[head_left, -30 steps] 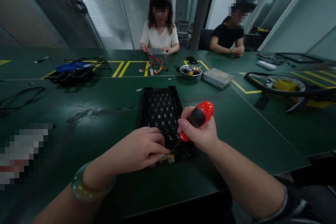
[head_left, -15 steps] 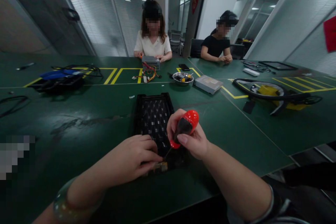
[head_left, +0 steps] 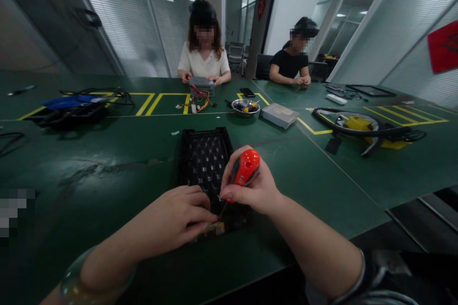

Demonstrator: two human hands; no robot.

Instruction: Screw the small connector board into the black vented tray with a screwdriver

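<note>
My right hand (head_left: 252, 183) is wrapped round the handle of a red and black screwdriver (head_left: 247, 164). Its thin shaft slants down to the near end of a black rectangular casing (head_left: 205, 145), whose inside carries rows of small pale marks. By the screwdriver's tip, my left hand (head_left: 188, 214) has its thumb and fingers drawn together at the casing's near edge. What those fingertips pinch, if anything, is hidden. Right beside them shows a small yellowish-brown part (head_left: 219, 228) in the casing.
Across the green table (head_left: 150, 138), one person handles a grey metal box (head_left: 201, 86) with coloured wires; another sits to the right. A metal bowl (head_left: 246, 113) of tools, a flat silver drive (head_left: 279, 115), a black-and-yellow bundle (head_left: 361, 126) and a blue-black item with cables (head_left: 77, 105) lie around.
My right hand has turned the screwdriver handle, so more red faces me, and the handle stands a little more upright. My left hand stays at the casing. The view has shifted slightly.
</note>
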